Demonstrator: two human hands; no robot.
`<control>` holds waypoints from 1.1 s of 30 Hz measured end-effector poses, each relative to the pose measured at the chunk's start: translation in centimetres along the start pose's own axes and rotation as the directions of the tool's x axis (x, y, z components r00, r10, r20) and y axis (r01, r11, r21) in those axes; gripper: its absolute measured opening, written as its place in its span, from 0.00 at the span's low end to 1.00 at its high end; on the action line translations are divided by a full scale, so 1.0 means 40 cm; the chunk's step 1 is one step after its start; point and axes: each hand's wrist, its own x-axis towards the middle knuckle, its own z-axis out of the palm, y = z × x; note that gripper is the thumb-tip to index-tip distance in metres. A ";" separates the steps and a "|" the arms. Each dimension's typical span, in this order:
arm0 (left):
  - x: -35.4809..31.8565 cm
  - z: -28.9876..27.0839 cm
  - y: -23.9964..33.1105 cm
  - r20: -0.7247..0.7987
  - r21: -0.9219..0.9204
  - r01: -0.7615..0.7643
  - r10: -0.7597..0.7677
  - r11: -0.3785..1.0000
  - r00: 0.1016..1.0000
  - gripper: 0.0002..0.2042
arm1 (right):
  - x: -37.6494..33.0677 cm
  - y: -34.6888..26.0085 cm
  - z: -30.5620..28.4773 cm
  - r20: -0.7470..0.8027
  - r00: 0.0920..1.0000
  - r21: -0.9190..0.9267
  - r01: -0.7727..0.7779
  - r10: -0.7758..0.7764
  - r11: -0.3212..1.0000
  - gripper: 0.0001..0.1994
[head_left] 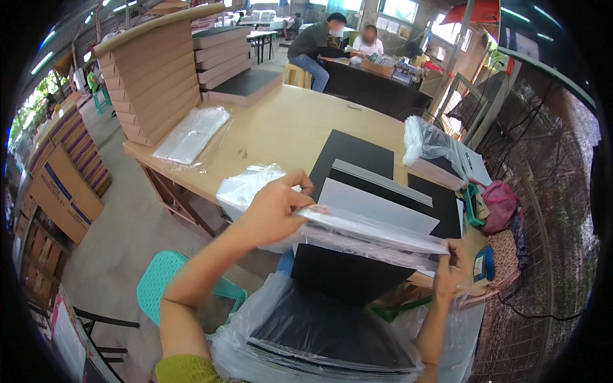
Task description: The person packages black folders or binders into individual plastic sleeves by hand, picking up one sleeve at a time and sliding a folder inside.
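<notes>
Both hands are gripping; neither is sitting open. Left hand point(274, 207) is reaching in from lower left and closing on the left end of a clear plastic pack point(373, 233). Thumb and index are pinching its edge; index is bending sharply, the other fingers are curling in and partly hiding behind it. Right hand point(451, 268) is holding the opposite end, fingers bending around the corner, thumb near the edge; can't tell exactly where each right fingertip is pressing. No visible gap between fingers and plastic at either end.

The pack is hanging between the 2 hands, above the near edge of the wooden table point(274, 137), running lengthwise left to right and tilting down toward the right. Film is wrinkling along its lower side. Can't tell if it is 1 sleeve or several.

Just below it, a black board point(348, 274) is standing at a slant. Nearer the body, a black sheet stack point(319, 329) is lying in clear film.

Beyond the pack, a white sheet point(377, 205) is lying in front of grey strips point(383, 183), with a large black sheet point(357, 153) lying behind them. A white plastic bundle point(249, 188) is sitting just beyond the left hand. A pink bag point(501, 207) is resting at the table's right side. 2 people point(313, 48) point(368, 43) are sitting in the background.
</notes>
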 end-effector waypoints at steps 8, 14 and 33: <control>0.007 0.073 -0.183 0.712 -0.546 0.789 -0.341 0.280 0.614 0.08 | 0.041 -0.014 -0.078 0.624 0.629 0.300 -0.741 0.463 0.601 0.07; -0.054 0.142 -0.302 0.737 -0.526 0.814 -0.347 0.245 0.581 0.08 | -0.096 0.168 -0.065 0.662 0.461 0.471 -0.869 0.590 0.150 0.12; -0.333 0.357 -0.454 0.572 -0.243 0.804 -0.589 0.543 0.571 0.18 | -0.425 0.232 -0.090 0.843 0.218 0.173 -0.975 0.491 0.137 0.14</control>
